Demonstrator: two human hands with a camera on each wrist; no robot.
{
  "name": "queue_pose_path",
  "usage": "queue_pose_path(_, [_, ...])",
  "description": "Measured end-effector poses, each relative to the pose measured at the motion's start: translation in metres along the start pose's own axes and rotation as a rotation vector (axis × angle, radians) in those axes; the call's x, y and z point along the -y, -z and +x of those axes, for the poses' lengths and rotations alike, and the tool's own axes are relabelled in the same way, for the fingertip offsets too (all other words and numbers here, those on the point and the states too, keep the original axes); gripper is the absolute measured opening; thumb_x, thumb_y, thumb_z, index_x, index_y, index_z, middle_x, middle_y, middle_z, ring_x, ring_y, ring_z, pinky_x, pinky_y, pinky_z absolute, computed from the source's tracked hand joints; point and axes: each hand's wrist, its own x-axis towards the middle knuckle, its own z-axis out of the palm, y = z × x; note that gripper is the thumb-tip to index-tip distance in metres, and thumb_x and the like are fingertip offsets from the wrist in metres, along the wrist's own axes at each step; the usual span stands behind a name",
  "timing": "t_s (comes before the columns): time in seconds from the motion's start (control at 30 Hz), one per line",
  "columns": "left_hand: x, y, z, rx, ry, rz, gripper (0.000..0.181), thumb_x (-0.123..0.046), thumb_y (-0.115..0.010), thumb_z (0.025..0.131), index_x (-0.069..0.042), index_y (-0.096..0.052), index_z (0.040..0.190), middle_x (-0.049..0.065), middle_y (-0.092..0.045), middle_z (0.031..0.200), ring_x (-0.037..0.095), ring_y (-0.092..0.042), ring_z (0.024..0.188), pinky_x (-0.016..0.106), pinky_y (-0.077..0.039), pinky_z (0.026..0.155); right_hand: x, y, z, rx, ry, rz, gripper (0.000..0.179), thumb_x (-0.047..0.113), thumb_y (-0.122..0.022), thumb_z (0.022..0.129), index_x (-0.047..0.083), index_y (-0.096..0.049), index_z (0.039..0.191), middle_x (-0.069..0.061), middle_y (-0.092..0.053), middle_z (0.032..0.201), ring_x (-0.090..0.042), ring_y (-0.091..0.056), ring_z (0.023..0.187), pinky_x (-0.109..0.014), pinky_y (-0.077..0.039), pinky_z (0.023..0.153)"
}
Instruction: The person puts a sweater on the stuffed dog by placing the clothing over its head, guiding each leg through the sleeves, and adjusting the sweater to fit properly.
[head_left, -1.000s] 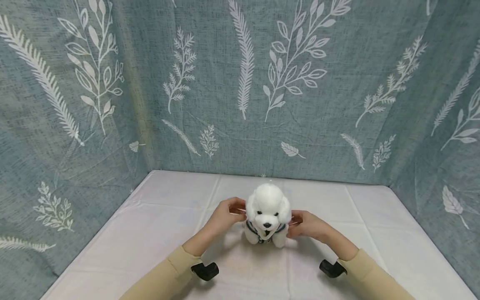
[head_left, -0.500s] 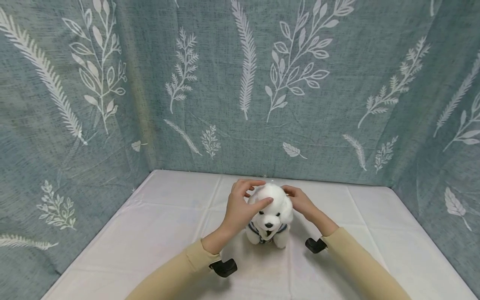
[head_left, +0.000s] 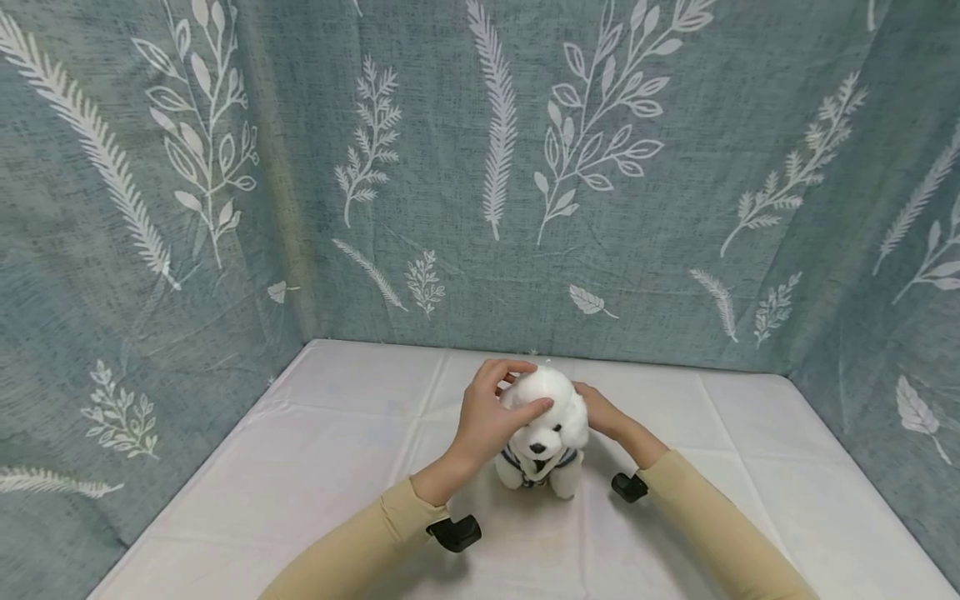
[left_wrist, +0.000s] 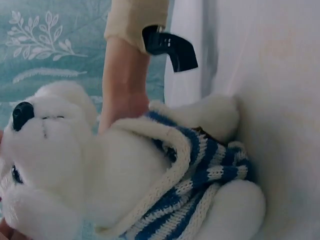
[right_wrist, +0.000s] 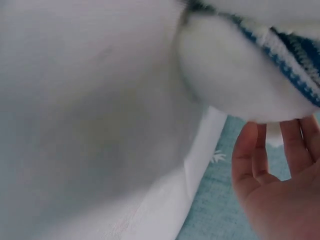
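Note:
A white plush dog stands upright on the table, facing the head camera. It wears a blue-and-white striped knit top. My left hand holds its head from the left side, thumb across the forehead and fingers curled at the crown. Behind the dog's right-hand side in the head view, my right hand has its fingertips hidden from that camera. The right wrist view has the same right hand with gently bent fingers touching the white fur at their tips; whether they grip is not plain there.
A white cloth covers the table on both sides of the dog. Blue-green curtains with white leaf prints enclose the back and sides. Black camera mounts stick out below both sleeve cuffs.
Both hands have risen from the dog's lower sides. The left has come over onto its head; the right has gone up and behind it. The dog stays in about the same spot.

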Motion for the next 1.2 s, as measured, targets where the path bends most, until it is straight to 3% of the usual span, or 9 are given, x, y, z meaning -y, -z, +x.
queue_pose_path(0.13, [0.005,0.005,0.006,0.069,-0.005,-0.048,0.036,-0.029,-0.079,0.078,-0.022,-0.065,0.11,-0.004,-0.06,0.114,0.012,-0.054,0.1,0.036,-0.045,0.082,-0.002,0.002,-0.004,-0.057,-0.047,-0.067,0.046,0.032,-0.038,0.102,0.002,-0.05,0.136,-0.02,-0.052,0.135,-0.037,-0.049,0.124,-0.049,-0.043,0.099])
queue_pose_path(0.3, [0.014,0.021,0.019,0.22,0.041,-0.096,0.034,-0.028,-0.075,0.082,-0.023,-0.065,0.114,-0.005,-0.061,0.118,0.014,-0.055,0.108,0.039,-0.043,0.09,-0.004,0.005,-0.009,-0.072,-0.066,-0.147,0.052,0.041,-0.037,0.102,0.005,-0.048,0.139,-0.019,-0.056,0.131,-0.033,-0.054,0.118,-0.042,-0.05,0.089])
queue_pose_path(0.43, [0.021,0.035,0.032,0.332,0.08,-0.105,0.034,-0.029,-0.073,0.084,-0.025,-0.065,0.116,-0.006,-0.063,0.119,0.014,-0.054,0.11,0.039,-0.042,0.094,-0.003,0.006,-0.013,-0.086,-0.072,-0.185,0.048,0.045,-0.038,0.101,0.01,-0.058,0.127,-0.014,-0.062,0.117,-0.027,-0.057,0.108,-0.037,-0.051,0.081])
queue_pose_path(0.53, [0.026,0.044,0.039,0.377,0.125,-0.114,0.033,-0.031,-0.072,0.084,-0.027,-0.065,0.116,-0.007,-0.063,0.119,0.014,-0.053,0.112,0.04,-0.043,0.095,-0.003,0.005,-0.017,-0.084,-0.079,-0.188,0.042,0.046,-0.041,0.1,0.015,-0.063,0.118,-0.01,-0.063,0.115,-0.022,-0.057,0.105,-0.034,-0.05,0.079])
queue_pose_path(0.8, [0.033,0.057,0.049,0.37,0.21,-0.085,0.032,-0.031,-0.072,0.085,-0.025,-0.067,0.115,-0.005,-0.063,0.119,0.016,-0.052,0.116,0.039,-0.042,0.096,0.0,-0.002,-0.029,-0.103,-0.047,-0.252,0.034,0.047,-0.053,0.094,0.021,-0.065,0.113,-0.001,-0.065,0.111,-0.02,-0.058,0.102,-0.037,-0.049,0.081])
queue_pose_path(1.2, [0.044,0.068,0.061,0.333,0.285,-0.101,0.027,-0.026,-0.066,0.089,-0.017,-0.067,0.115,0.004,-0.063,0.116,0.025,-0.054,0.108,0.042,-0.047,0.088,0.004,-0.014,-0.05,-0.14,0.031,-0.239,0.031,0.035,-0.066,0.089,0.013,-0.065,0.111,-0.003,-0.067,0.106,-0.015,-0.061,0.091,-0.03,-0.049,0.074])
